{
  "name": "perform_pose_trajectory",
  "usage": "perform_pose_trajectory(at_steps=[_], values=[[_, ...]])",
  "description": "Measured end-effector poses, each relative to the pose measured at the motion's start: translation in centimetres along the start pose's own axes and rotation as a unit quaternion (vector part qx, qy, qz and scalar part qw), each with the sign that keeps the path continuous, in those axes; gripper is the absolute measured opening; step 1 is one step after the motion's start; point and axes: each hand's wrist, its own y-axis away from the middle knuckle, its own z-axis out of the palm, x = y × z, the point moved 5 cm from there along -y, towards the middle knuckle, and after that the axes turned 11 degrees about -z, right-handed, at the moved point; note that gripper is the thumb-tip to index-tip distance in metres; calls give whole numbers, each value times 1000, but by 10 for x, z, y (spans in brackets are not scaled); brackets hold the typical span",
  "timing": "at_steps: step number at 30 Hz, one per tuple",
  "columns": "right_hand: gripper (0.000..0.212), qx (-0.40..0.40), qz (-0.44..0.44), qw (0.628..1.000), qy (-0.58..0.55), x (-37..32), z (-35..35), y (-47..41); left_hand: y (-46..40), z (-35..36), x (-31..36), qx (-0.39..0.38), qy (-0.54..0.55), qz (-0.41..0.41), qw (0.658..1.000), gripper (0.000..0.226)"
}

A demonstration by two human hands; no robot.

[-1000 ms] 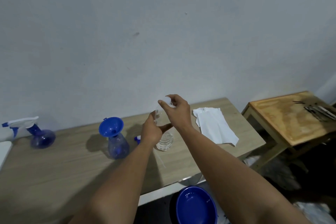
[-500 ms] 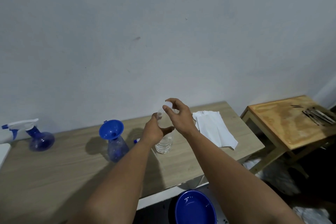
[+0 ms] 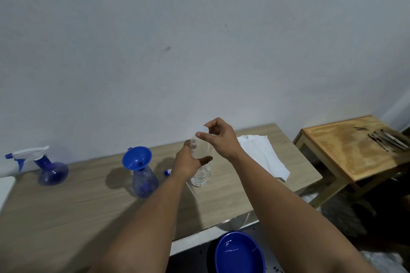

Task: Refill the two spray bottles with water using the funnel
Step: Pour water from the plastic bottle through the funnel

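Head view: our left hand (image 3: 187, 163) grips the water bottle (image 3: 200, 175), right hand (image 3: 218, 137) pinches what's probably its cap (image 3: 203, 128); a squeeze could slop water short of the funnel (image 3: 137, 158) at 9 o'clock.

Light: dim, cool, bluish cast over the pale plaster wall (image 3: 199, 40).
Shadows: soft, falling leftward from the blue plastic funnel (image 3: 137, 158) onto the light wood-grain tabletop (image 3: 66, 217).
Glare: small white glints in the glossy blue round basin (image 3: 238, 252).
Focus: soft everywhere.
Edges: wide-angle bending, table lines bowed.
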Motion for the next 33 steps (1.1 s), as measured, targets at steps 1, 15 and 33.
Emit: perform_pose_trajectory(at_steps=[1,15,33], values=[[33,-14,0,1000,2,-1,-1,-1,0,0,0,5,2,-1,1000,90],[25,4,-19,1000,21,-16,-15,-11,-2,3,1,-3,-11,3,1000,91],[14,86,326,936,102,158,-26,77,13,5,0,33,14,31,999,90]])
